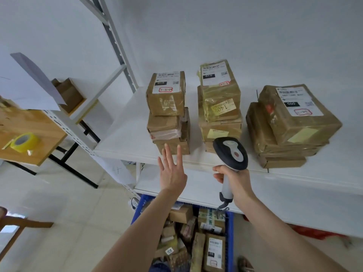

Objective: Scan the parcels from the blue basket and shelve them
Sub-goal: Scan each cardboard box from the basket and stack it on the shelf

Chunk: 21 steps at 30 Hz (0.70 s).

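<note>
- The left hand (172, 173) is raised with fingers straight and spread, grasping nothing. Its fingertips overlap the lowest box of the left stack (167, 112); whether they touch it cannot be told.
- The right hand (233, 177) is wrapped around the handle of the scanner (230, 152), whose dark head covers the bottom of the middle stack (220, 107).
- 3 stacks of brown parcels stand on the white shelf (125, 134), the right stack (290, 124) well apart from the other 2.
- "010" reads on the top labels of the left and middle stacks and "090" on the right; the handwritten marks and barcodes are too blurred to read.
- The blue basket (137, 209) sits on the floor below, its far end hidden under the lower shelf board and its near end cut off by the frame edge.
- The parcels inside (196, 242) lie jumbled, partly hidden by both forearms.
- A yellow tape roll (24, 143) rests on the wooden table (29, 122) at left.
</note>
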Each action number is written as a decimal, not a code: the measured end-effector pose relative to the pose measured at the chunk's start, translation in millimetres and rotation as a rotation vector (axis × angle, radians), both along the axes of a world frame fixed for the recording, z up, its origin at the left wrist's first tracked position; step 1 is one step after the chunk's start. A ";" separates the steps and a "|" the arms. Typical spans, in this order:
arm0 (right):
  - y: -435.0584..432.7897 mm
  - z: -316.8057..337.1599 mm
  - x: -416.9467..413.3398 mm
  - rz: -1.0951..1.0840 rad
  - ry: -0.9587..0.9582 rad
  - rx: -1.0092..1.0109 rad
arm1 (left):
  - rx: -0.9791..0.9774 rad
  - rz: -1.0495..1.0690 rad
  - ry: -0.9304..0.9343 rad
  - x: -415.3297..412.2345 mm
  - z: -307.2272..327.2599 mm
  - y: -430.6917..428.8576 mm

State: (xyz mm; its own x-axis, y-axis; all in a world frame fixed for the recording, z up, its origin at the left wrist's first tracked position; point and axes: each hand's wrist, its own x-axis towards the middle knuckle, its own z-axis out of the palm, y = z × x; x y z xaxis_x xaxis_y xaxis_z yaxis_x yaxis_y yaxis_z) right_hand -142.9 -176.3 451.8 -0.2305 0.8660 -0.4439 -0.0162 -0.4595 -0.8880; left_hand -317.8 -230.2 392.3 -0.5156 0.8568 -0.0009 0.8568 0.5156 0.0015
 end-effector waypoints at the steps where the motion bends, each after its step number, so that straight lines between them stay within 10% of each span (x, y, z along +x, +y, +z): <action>1: 0.5 -1.6 -0.8 -0.001 -0.003 0.000 | 0.021 0.006 -0.016 -2.0 -3.0 4.7; 21: 20.5 -27.9 -17.2 -0.088 0.065 0.007 | 0.030 -0.030 -0.039 -71.7 -8.9 94.7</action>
